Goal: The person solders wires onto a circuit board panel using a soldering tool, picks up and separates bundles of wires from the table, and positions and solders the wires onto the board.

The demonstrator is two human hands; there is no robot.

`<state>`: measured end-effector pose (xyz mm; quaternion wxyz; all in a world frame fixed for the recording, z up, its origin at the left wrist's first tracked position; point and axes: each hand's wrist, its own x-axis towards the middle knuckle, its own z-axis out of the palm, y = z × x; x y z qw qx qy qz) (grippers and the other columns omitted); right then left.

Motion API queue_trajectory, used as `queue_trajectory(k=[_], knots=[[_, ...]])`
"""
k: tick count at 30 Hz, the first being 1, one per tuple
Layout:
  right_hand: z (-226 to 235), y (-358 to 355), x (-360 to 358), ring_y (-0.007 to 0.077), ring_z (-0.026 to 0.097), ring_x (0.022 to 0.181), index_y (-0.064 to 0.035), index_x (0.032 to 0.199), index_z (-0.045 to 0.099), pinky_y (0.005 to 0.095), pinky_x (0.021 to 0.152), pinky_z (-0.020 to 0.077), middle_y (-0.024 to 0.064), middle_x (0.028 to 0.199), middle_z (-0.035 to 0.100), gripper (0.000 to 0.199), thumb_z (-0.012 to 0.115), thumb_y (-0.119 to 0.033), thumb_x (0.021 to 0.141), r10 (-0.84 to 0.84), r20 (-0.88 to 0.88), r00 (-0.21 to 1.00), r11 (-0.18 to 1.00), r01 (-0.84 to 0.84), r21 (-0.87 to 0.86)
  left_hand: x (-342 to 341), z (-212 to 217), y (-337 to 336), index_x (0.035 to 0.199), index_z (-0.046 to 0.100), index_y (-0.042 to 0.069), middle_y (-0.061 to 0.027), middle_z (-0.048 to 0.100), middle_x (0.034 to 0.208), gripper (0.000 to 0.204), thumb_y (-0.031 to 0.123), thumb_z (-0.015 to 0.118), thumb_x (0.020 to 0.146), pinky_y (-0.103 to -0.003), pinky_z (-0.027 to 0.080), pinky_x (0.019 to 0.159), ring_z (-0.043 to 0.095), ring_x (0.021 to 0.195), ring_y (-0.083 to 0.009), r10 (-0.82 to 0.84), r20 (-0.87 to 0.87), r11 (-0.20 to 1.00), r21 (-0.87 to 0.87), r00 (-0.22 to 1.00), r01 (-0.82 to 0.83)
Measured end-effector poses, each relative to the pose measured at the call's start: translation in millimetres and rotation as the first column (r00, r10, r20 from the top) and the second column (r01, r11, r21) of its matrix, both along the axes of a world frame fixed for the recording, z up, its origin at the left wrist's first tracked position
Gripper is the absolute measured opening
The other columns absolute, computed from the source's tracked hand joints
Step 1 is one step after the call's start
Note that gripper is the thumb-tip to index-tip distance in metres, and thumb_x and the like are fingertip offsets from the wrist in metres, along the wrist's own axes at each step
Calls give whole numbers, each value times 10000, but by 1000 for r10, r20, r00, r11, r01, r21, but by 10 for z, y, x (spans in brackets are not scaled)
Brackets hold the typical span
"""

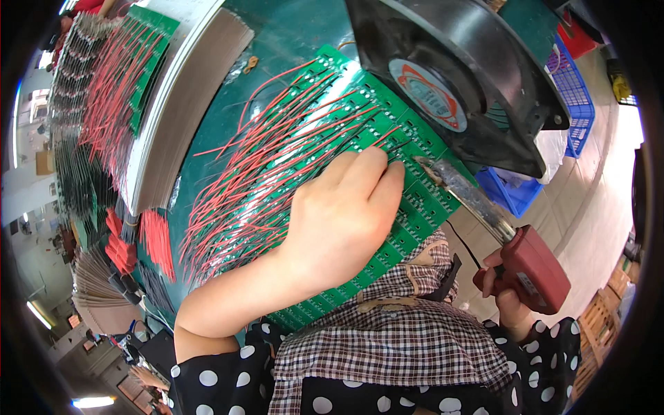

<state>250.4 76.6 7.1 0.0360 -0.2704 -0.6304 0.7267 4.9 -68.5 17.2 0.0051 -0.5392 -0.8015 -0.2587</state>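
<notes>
A green panel of circuit boards (415,211) lies at the edge of the table in front of me, with rows of red and black wires (232,183) fanning out to the left. My left hand (346,214) rests over the panel, its fingers pinched around a thin wire (393,135) whose end shows just past the fingertips. In my right hand (510,304) is a soldering gun (536,271) with a dark red handle. Its long, stained metal barrel points up and left, and the tip is close to the boards near my left fingertips.
A black fan (477,41) stands at the panel's far right. At left, a stack of grey-brown sheets (187,117) sits near another wired green board (153,83). Bundles of red wire (158,242) lie on the green table. Blue baskets (579,97) stand beyond the fan.
</notes>
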Motion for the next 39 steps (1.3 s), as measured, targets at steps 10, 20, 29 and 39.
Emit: queue_trajectory(k=[10,20,29,39], knots=[[-51,-126,28,97,495,576,12,1170,438,230,483,381,79,1052,515,716,683,-523,763,-155,-34,987,981,158,114,50,125,-914,945,650,16,-91,618,842,281,-4,619,666,-329,509,634,617,746,-248,129,2,985,-114,992,-128],[-103,-142,-65,107,492,526,22,1195,417,224,454,378,108,1028,532,743,673,-527,764,-181,-116,977,954,203,219,199,121,-1221,1132,595,66,-104,552,1007,482,176,726,682,-397,435,749,541,883,-281,230,-69,929,-284,971,-240],[-224,-57,-103,130,490,509,57,1187,396,223,443,359,164,1028,524,626,613,-416,839,-174,-276,945,920,256,296,413,70,-1965,859,652,37,-53,597,773,211,-4,658,652,-338,471,584,592,686,-229,541,8,828,-178,841,-531],[-269,38,-159,115,465,538,73,1193,368,213,469,353,180,1064,512,511,531,-300,884,-49,-325,944,937,156,311,716,-138,-1922,998,644,100,-65,581,981,378,102,713,626,-361,464,744,570,864,-247,411,-64,884,-216,909,-415]])
